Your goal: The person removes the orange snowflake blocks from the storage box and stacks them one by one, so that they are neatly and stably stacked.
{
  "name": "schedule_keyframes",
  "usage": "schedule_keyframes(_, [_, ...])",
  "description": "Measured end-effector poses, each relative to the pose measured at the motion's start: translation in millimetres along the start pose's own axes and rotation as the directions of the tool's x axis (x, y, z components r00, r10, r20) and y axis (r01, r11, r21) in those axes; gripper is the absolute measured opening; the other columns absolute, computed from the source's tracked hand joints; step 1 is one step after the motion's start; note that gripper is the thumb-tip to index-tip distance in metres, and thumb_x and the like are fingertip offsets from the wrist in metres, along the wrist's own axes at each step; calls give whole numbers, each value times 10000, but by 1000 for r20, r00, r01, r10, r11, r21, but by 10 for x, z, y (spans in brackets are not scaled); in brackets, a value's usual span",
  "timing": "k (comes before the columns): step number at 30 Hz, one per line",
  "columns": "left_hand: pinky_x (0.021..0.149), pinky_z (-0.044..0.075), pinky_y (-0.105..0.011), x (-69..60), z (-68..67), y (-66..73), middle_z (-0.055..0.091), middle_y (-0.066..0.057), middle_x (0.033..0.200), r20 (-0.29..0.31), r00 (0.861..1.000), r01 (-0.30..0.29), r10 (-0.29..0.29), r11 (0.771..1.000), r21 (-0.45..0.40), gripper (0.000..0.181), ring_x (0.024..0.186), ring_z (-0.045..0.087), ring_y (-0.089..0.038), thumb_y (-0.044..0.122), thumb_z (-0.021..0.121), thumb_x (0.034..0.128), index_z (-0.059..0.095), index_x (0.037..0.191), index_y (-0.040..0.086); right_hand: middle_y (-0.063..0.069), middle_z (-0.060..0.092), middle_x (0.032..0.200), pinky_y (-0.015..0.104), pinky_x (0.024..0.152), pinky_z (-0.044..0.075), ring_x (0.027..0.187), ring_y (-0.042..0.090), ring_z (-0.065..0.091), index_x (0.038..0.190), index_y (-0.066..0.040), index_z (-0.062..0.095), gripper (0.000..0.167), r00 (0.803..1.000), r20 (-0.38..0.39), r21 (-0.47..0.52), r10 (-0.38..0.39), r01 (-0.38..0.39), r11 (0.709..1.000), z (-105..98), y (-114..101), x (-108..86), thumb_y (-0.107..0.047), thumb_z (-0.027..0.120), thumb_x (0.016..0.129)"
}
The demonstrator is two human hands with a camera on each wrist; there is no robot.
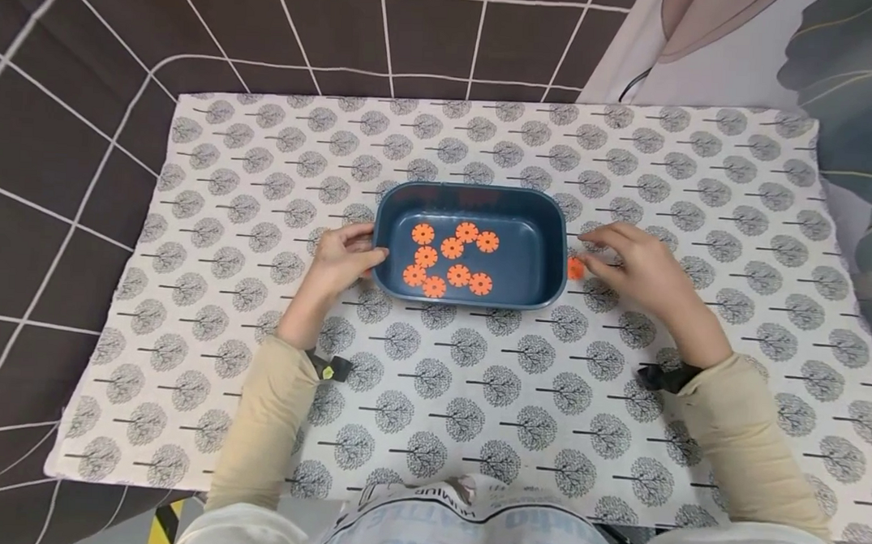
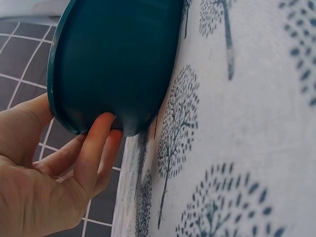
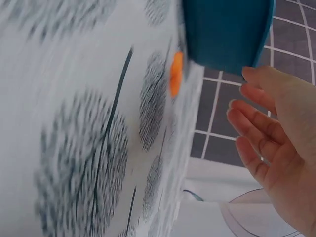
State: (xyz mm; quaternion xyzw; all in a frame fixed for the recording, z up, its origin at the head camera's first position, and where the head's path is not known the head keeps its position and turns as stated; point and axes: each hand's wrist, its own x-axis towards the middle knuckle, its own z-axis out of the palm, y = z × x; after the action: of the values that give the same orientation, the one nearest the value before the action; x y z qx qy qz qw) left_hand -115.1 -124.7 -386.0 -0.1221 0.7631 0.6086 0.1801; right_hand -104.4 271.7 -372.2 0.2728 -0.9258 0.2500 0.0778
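A dark blue plastic tub (image 1: pixel 512 285) sits near the middle of the table, with several flat, orange, notched discs (image 1: pixel 452 247) spread over its floor, mostly to the left. At its left end my left hand (image 1: pixel 345 258) grips the wall, thumb over the rim and fingers against the outside; the left wrist view shows those fingers (image 2: pixel 91 153) curled on the tub. By the right end, another orange piece (image 1: pixel 576 268) lies on the cloth outside the tub. My right hand (image 1: pixel 637 269) hovers beside that piece, fingers (image 3: pixel 256 123) loosely bent and holding nothing. A bit of orange shows under the left hand.
A white cloth (image 1: pixel 466 419) with a grey tree print covers the table. Dark fabric with a white grid (image 1: pixel 431 40) hangs behind and at the left. A patterned curtain (image 1: pixel 846 87) hangs at the back right. Dark bands circle both wrists.
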Motion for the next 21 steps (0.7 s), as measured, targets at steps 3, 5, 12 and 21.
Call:
schedule_keyframes(3, [645,593,-240,-11,-5,-2,593,-190,1204,0,1000,9,-9,1000,-11,551,819,633,-117,-5,667,807,490,1326,46,152,659,1025,441,852,530,953,306,615,1035,-2,665,272,996,-86,21,-22,24,999,27,-66,22,-62,730,778])
schedule_keyframes(5, [644,593,-240,-10,-6,0,593,-188,1201,0,1000,14,-14,1000,-21,556,812,633,-120,-5,668,805,489,1328,51,154,662,1024,437,856,533,955,310,613,1041,-4,664,290,993,-118,37,-21,25,999,31,-115,45,-59,739,766])
schedule_keyframes(12, [649,592,-236,1,7,-1,586,-198,1220,8,1000,20,-20,999,-41,565,853,636,-128,-5,660,813,467,1343,42,112,666,1032,420,859,528,974,273,612,1066,-32,672,353,994,-107,73,3,5,997,26,-234,156,-100,779,737])
schedule_keyframes(21, [643,592,-235,-11,4,-17,589,-202,1220,5,1000,5,-5,998,-61,559,868,641,-131,-6,657,814,469,1339,33,131,641,1036,347,674,534,893,238,593,1226,-38,583,532,1000,5,104,6,-6,995,169,-332,300,-151,786,748])
